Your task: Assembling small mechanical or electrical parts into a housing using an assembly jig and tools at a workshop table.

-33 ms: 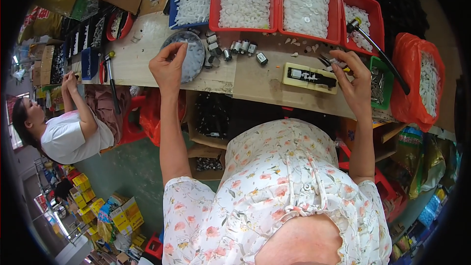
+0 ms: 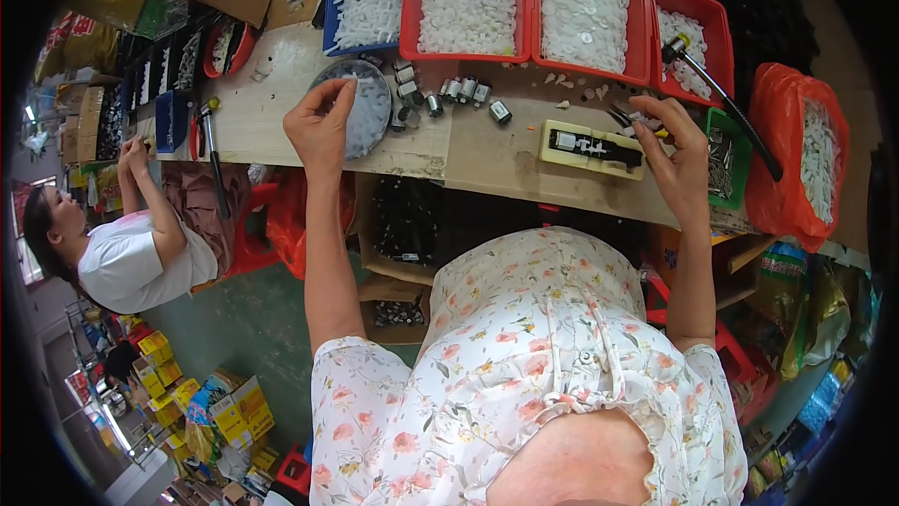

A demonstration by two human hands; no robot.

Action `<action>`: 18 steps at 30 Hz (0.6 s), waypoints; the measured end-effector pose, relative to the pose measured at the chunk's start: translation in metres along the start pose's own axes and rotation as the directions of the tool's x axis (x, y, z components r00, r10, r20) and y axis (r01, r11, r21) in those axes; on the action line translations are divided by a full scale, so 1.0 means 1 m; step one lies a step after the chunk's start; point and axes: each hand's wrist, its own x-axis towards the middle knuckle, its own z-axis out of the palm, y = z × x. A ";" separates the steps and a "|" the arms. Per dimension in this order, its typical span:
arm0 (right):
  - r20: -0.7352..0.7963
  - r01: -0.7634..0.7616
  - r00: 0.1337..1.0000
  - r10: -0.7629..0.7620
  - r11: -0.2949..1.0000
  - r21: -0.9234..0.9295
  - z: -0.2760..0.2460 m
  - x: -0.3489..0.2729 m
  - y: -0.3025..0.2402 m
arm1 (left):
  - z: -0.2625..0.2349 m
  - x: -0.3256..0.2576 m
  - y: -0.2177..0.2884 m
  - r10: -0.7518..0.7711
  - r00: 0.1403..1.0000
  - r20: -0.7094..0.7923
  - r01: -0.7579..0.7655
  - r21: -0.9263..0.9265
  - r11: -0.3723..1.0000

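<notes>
My left hand (image 2: 320,127) is raised beside a round dish (image 2: 382,146) of translucent white pieces. Its thumb and fingertips are pinched together; a small pale bit may be at the tips, too small to name. My right hand (image 2: 679,155) hovers at the right end of a cream-coloured block fixture (image 2: 552,167), thumb and index finger apart, with nothing visible between them. In the fixture lies a black part (image 2: 618,154) with a small silver-and-black motor (image 2: 565,140) and white pieces. Pliers (image 2: 620,117) lie just behind my right hand, partly hidden by it.
Loose motors (image 2: 499,112) lie mid-table. Behind stand a blue bin (image 2: 330,14) and red bins (image 2: 534,55) of white plastic parts. A hammer (image 2: 716,85) leans near a green tray (image 2: 739,190) of metal pins and a red bag (image 2: 773,160). Another person (image 2: 140,253) sits at left.
</notes>
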 end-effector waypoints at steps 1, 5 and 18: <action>0.000 -0.003 1.000 0.003 1.000 -0.005 0.000 0.000 0.000 | 0.002 0.003 0.002 -0.002 1.000 -0.025 0.000 -0.053 0.999; -0.059 0.038 0.998 -0.037 0.999 0.013 0.004 0.002 -0.003 | 0.013 0.010 0.001 0.040 0.997 -0.068 -0.046 -0.078 0.996; -0.032 0.048 0.998 -0.049 0.999 -0.009 -0.001 -0.003 0.001 | 0.012 -0.009 0.009 0.143 0.989 0.034 -0.146 0.150 0.978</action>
